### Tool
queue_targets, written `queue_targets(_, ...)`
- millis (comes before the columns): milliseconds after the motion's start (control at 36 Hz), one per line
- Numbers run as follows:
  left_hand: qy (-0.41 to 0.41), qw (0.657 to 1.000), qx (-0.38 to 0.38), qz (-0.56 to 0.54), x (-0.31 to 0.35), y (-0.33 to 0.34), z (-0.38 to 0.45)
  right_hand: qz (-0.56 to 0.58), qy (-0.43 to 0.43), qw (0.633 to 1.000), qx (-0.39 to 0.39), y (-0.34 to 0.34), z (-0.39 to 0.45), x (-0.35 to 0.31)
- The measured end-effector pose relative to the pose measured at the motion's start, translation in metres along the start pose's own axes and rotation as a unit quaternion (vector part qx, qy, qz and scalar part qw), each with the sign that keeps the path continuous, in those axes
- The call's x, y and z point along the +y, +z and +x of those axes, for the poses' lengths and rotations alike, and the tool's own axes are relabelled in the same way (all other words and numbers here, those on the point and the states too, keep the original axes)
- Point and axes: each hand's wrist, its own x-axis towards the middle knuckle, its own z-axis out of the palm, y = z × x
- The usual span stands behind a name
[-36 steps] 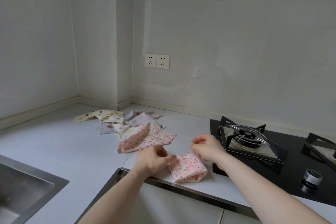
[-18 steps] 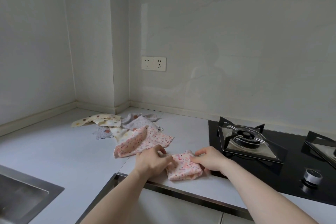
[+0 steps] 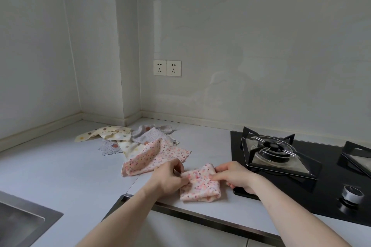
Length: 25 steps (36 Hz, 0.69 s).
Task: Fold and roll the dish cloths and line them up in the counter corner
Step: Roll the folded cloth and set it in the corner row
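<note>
I pinch the soft, pink-speckled folded cloth (image 3: 199, 183) from both sides: my left hand (image 3: 168, 179) grips its left edge with curled fingers, my right hand (image 3: 233, 175) holds its right edge, thumb on top. It lies bunched into a plump, rounded bundle on the smooth pale counter (image 3: 60, 166), just left of the black glass hob (image 3: 331, 168). Farther left of the hob lies a loose pile of cloths (image 3: 132, 140) with wavy edges: one pink, at least two cream dotted, at least two grey dotted. The hob shows two burners and one silver knob (image 3: 352, 196). Two sockets (image 3: 167, 68) sit on the glossy white wall above the pile, and a steel sink (image 3: 22, 220) lies far left.
</note>
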Motion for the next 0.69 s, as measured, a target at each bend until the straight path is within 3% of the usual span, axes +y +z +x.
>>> queue_targets(306,0.008,0.995,-0.011,-0.103,0.003,-0.006,0.01,0.07,-0.107,0.984,0.128,0.012,0.002,0.019)
queue_targets(694,0.035,0.98,0.018,-0.194,0.008,-0.005,0.003,0.107,-0.118,0.97,0.182,0.017,0.007,0.023)
